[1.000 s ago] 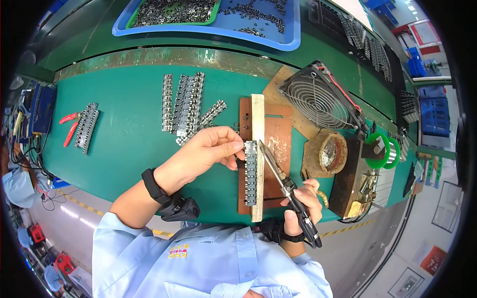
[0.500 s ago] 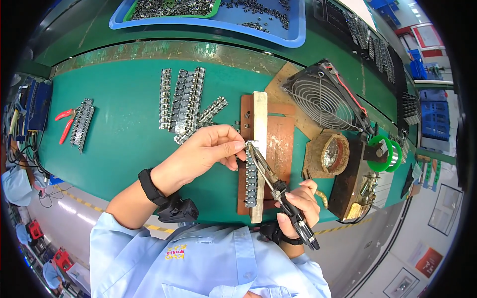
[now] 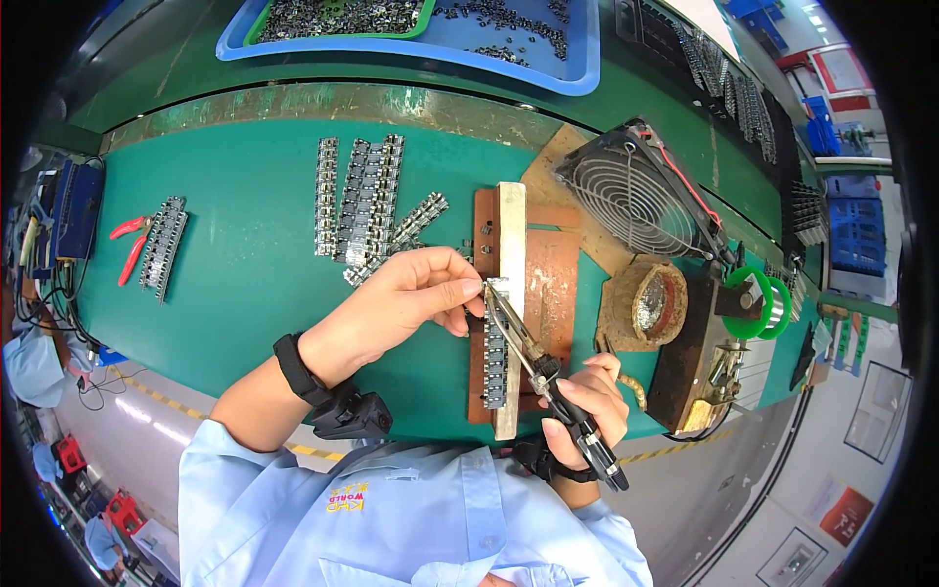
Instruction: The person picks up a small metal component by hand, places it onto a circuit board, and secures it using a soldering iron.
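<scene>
My right hand [image 3: 599, 396] is wrapped round the black handle of a soldering iron [image 3: 572, 416], which has a thin curved tube along its shaft. Its tip reaches the upper end of a strip of small metal-and-black components [image 3: 495, 367], set along a pale bar [image 3: 511, 230] on a brown fixture block [image 3: 550, 279]. Close to that tip, the thumb and forefinger of my left hand [image 3: 416, 293] are pinched together. What they hold is too small to make out, and the other fingers curl beneath.
More component strips [image 3: 370, 201] lie beyond my left hand. Red-handled pliers [image 3: 134, 256] rest beside another strip [image 3: 163, 249] at far left. Rightward stand a fan [image 3: 636, 191], a round crusted dish [image 3: 657, 303] and a green solder spool [image 3: 759, 303]. A blue tray [image 3: 587, 59] of small parts sits at the back.
The soldering iron's shaft has shifted very slightly, its tip staying at the strip's upper end. My left hand keeps its pinch in the same place.
</scene>
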`<state>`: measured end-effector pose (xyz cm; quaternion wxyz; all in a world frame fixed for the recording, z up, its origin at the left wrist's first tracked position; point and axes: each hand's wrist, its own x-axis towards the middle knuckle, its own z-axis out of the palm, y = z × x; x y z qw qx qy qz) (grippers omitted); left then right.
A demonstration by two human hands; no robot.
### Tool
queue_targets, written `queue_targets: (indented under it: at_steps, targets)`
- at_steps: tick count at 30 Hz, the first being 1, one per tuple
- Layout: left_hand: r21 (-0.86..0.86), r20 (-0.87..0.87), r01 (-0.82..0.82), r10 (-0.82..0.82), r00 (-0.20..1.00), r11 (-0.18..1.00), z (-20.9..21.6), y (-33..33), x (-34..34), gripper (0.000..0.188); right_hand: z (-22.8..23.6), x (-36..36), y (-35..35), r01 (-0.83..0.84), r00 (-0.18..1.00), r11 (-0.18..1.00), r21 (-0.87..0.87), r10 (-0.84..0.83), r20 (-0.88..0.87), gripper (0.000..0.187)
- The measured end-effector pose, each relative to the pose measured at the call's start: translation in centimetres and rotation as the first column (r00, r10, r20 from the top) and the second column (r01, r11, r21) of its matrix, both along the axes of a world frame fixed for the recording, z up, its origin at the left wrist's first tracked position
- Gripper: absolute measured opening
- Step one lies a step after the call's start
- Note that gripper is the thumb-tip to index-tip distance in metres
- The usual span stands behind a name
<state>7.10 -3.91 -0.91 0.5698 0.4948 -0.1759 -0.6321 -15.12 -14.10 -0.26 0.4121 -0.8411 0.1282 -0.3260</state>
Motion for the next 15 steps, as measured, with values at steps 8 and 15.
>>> queue_targets:
  at_steps: [8,15]
  targets:
    - [0.009,0.016,0.008,-0.009,1.0,1.0,-0.02,-0.02,0.01,0.016,-0.03,-0.01,0.06,0.0,1.0,1.0,0.003,0.0,-0.001,0.035]
    - [0.009,0.012,0.012,-0.012,1.0,1.0,0.02,-0.09,0.01,0.016,-0.17,-0.53,0.04,0.015,1.0,1.0,0.007,-0.016,0.019,0.036]
